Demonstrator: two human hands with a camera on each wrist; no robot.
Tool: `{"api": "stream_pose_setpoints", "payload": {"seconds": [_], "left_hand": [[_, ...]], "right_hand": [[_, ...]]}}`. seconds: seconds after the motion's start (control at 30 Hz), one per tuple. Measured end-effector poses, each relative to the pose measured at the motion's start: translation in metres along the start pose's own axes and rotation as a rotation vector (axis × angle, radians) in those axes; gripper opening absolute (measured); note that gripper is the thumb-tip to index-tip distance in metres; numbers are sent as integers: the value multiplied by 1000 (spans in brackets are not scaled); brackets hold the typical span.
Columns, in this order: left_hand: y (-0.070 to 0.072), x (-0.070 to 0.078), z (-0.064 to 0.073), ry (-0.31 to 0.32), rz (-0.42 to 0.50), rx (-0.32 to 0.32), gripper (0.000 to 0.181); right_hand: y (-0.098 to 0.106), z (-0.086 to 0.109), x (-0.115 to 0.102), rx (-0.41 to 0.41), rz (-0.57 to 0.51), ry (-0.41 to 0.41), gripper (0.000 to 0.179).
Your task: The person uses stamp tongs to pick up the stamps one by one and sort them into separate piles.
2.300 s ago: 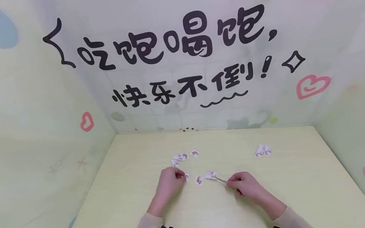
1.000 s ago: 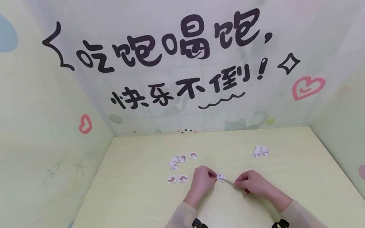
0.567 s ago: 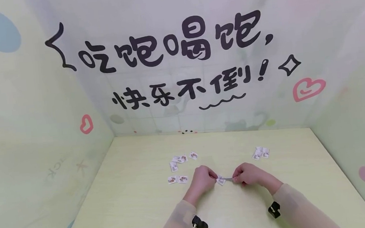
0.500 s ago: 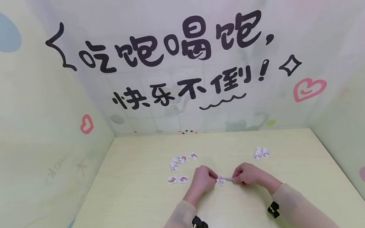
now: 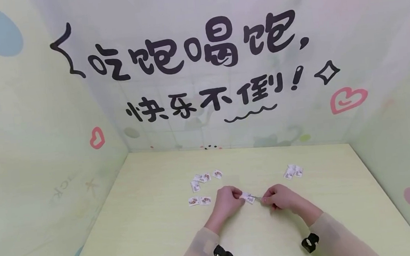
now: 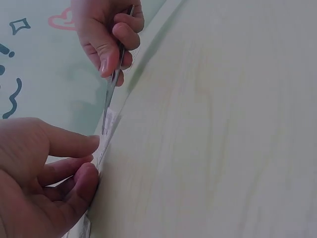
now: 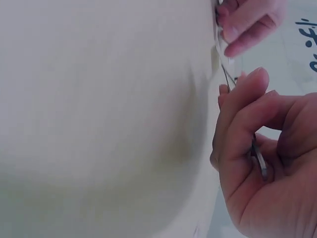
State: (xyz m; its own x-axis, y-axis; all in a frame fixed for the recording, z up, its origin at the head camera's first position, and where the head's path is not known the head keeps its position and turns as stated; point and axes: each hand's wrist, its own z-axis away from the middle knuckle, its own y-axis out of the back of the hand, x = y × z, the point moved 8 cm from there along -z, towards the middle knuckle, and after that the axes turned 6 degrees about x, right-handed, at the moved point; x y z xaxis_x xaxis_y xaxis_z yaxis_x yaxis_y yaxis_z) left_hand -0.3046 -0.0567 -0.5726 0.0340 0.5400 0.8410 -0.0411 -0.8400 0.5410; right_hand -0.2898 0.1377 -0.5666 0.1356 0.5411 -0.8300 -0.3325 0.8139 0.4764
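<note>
In the head view my left hand (image 5: pixel 228 202) pinches the left edge of a small white printed paper square (image 5: pixel 249 198) near the middle of the table. My right hand (image 5: pixel 281 197) grips slim metal tweezers (image 5: pixel 257 197), whose tips meet the square from the right. Seen from the left wrist, the tweezers (image 6: pixel 113 84) slant down to the whitish paper (image 6: pixel 110 121), close by my left thumb and fingertips. The right wrist view has the tweezers' rear end (image 7: pixel 259 158) showing inside my curled right hand (image 7: pixel 267 144). Whether the tips clamp the paper is too small to tell.
Two printed squares (image 5: pixel 199 201) lie side by side left of my left hand. Behind them are several more squares (image 5: pixel 199 179) and a single one (image 5: pixel 217 174). An overlapping cluster (image 5: pixel 293 171) lies at the back right. Printed walls (image 5: pixel 206 136) enclose the pale table (image 5: pixel 144 232).
My left hand has moved right, from the squares on the left to the one at the tweezers. The tweezers have changed angle, and the held square has shifted and turned slightly.
</note>
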Motion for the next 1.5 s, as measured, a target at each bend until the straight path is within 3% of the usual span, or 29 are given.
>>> {"api": "stream_pose_setpoints", "payload": {"seconds": [0.23, 0.43, 0.67, 0.87, 1.13, 1.33, 1.5], "left_hand": [[-2, 6, 6, -22, -63, 28, 22], [-3, 8, 7, -29, -120, 31, 21], [-6, 9, 3, 2, -134, -13, 21], [-5, 9, -1, -17, -138, -67, 21], [-4, 11, -1, -27, -126, -122, 32], [-4, 9, 0, -27, -105, -127, 31], [-3, 6, 1, -32, -73, -101, 26]], "right_hand": [[-15, 15, -1, -16, -131, -35, 13], [-17, 19, -5, -16, -151, -23, 13], [-11, 14, -2, -40, -44, 27, 14], [-4, 1, -2, -46, 61, 100, 11], [-1, -7, -5, 6, 158, 87, 8], [-3, -5, -5, 30, 161, 41, 8], [-4, -1, -3, 51, 94, 19, 7]]}}
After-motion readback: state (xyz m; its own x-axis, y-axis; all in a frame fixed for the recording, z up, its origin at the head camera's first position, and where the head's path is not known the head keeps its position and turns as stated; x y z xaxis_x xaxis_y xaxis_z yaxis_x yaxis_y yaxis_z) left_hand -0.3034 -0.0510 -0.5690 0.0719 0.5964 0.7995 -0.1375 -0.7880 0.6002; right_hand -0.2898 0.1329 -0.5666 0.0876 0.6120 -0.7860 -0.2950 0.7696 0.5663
